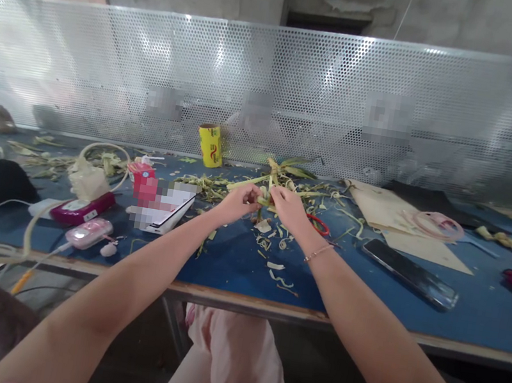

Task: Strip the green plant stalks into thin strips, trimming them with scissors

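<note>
In the head view my left hand (239, 204) and my right hand (286, 210) meet over the middle of the blue table. Both have bent fingers closed on a pale green-yellow bundle of plant strips (273, 167). Its top sticks up above my fingers, and long narrow leaves (301, 167) spread behind it to the right. The part between my fingertips is mostly hidden. Curled pale peelings (276, 266) lie on the table below my hands. A red ring-shaped thing (319, 225) lies just beyond my right wrist.
A perforated metal screen (237, 65) runs along the back, with a yellow roll (210, 145) before it. On the left lie a white booklet (168, 209), a red box (143, 182) and cabled devices (89, 232). On the right are a dark phone (408, 274) and brown paper (375, 205).
</note>
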{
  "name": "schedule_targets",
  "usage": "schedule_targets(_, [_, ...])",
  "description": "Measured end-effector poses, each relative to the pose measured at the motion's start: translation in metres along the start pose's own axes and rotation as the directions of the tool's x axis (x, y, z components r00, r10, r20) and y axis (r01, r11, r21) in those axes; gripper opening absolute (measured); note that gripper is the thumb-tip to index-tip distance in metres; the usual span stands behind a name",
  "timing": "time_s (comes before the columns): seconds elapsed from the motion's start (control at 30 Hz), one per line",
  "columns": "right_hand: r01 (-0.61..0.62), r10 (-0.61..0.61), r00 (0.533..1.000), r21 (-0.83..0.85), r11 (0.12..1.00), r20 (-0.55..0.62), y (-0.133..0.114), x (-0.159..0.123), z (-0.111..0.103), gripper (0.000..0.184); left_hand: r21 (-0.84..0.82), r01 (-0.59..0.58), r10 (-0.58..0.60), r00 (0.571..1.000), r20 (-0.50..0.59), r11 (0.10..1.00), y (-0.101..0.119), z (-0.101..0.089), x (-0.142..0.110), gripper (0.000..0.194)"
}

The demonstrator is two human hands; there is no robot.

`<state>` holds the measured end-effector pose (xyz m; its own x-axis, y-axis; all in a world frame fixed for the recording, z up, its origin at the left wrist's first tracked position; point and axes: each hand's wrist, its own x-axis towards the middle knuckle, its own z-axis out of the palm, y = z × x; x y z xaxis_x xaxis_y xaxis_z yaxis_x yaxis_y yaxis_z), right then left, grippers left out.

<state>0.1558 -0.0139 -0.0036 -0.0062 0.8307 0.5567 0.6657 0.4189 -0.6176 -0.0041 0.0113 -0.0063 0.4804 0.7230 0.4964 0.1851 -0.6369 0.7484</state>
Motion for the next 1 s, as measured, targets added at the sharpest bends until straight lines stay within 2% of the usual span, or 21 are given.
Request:
schedule_targets(0.23, [0.040, -0.038, 0.998, 0.034, 0.999, -0.054, -0.003, -0.002, 0.001, 0.025, -0.024, -0.019, 0.019, 1.000, 0.008, 1.000, -0.002, 0.002, 0.000, 0.026])
schedule_targets(0.5, [0.027, -0.029, 1.000, 0.128, 0.991, 0.013, -0.004, -0.002, 0.002, 0.020, -0.150, 0.027, -0.030, 0.999, -0.017, 0.988, 0.001, 0.004, -0.002, 0.033])
schedule_targets(0.6, [0.031, -0.032, 0.999, 0.125, 0.992, 0.006, -0.007, -0.003, 0.001, 0.019, -0.254, 0.066, -0.069, 0.998, 0.000, 0.965, 0.006, 0.006, -0.002, 0.029])
schedule_targets(0.7, [0.075, -0.072, 0.997, 0.110, 0.991, -0.025, -0.008, -0.004, 0.002, 0.018, -0.302, 0.118, -0.130, 0.991, -0.018, 0.946, 0.010, 0.009, -0.002, 0.015])
schedule_targets(0.8, [0.108, -0.104, 0.994, 0.103, 0.989, -0.042, -0.009, -0.005, 0.006, 0.015, -0.197, 0.127, -0.150, 0.983, -0.104, 0.972, 0.012, 0.012, -0.002, 0.015])
schedule_targets(1.0, [0.087, -0.084, 0.996, 0.102, 0.991, -0.034, -0.011, -0.008, 0.014, 0.014, 0.157, 0.089, -0.040, 0.956, -0.292, 0.983, 0.014, 0.016, -0.004, 0.015])
